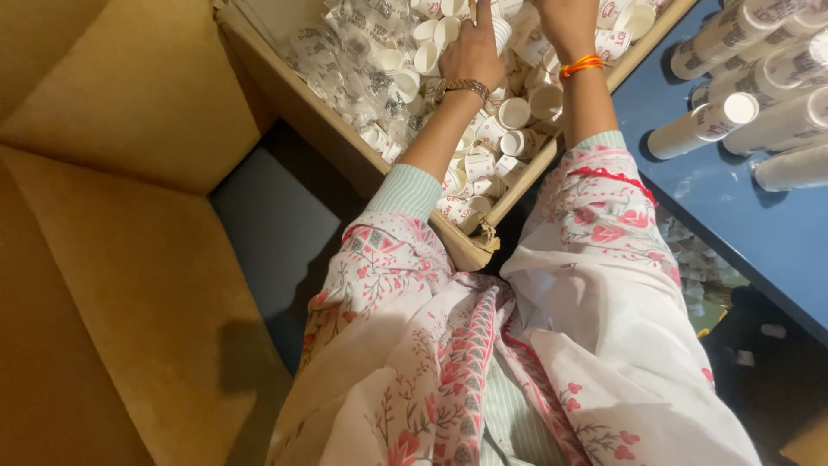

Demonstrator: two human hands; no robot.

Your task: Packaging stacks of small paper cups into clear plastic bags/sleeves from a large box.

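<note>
Large tan cardboard flaps [129,259] fill the near left side of the view, folded around a dark gap where a patch of grey floor [276,233] shows. At the far right a blue table [733,216] runs along, and on it, near its far edge, lie several long stacks of nested paper cups [759,86] on their sides, close together and touching one another. Between the flaps and the table stands an open cardboard box [345,142], its near corner pointing toward the person, filled with loose white paper cups [509,121] lying every which way; along its left wall sit cups wrapped in clear plastic sleeves [354,52].

The person wears a white floral garment [535,362] with pale green striped cuffs. Both arms reach into the box. The left hand [473,47], with a metal watch [457,86] at the wrist, is over the cups near the far side, fingers curled about a small stack of cups [500,30]. The right hand [565,22], an orange thread band [582,65] on its wrist, is cut off by the top of the picture; whether it grips anything cannot be told.
</note>
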